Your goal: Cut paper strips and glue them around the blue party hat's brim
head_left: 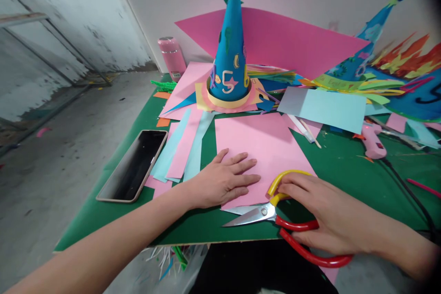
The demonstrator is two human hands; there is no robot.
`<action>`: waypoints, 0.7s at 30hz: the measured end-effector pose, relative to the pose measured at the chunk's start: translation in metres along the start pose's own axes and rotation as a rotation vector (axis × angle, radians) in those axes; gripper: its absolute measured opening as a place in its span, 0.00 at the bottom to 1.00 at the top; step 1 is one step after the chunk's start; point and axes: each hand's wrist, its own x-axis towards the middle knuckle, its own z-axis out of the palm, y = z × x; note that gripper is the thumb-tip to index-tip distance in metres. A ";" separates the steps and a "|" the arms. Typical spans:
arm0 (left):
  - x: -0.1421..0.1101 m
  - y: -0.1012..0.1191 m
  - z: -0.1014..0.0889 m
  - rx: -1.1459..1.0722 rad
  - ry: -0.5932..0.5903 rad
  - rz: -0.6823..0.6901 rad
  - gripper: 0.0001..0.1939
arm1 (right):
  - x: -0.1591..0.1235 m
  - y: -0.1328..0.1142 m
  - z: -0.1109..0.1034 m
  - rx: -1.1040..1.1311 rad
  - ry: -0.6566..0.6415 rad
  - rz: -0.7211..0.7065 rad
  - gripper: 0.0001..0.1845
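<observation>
1. Left hand is lying flat, fingers spread, palm down on the near left corner of a pink rectangular paper sheet, pinning it to the green table mat
2. Right hand is resting on a pair of steel scissors with red and yellow plastic handles, fingers curled over the handle loops; blades are shut and point left, lying at the near edge of the pink sheet
3. Left of the sheet are loose pink and light blue paper strips, then a black smartphone in a pale case lying face up
4. Further back stands a blue paper cone hat with a white 5, with a pink metal flask to its left and a pink glue gun off to the right
</observation>
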 end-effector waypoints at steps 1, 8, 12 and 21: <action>0.000 0.000 0.001 0.001 0.005 -0.001 0.20 | 0.001 -0.002 0.001 0.004 0.000 -0.009 0.24; -0.003 -0.001 0.000 -0.026 0.031 0.008 0.19 | -0.026 0.003 -0.002 0.061 0.041 0.035 0.27; 0.002 0.012 -0.010 -0.069 0.099 -0.065 0.17 | -0.064 0.035 -0.001 0.048 0.368 0.296 0.26; 0.038 0.056 -0.025 0.007 -0.012 -0.397 0.15 | -0.049 0.060 0.019 0.474 0.712 0.499 0.26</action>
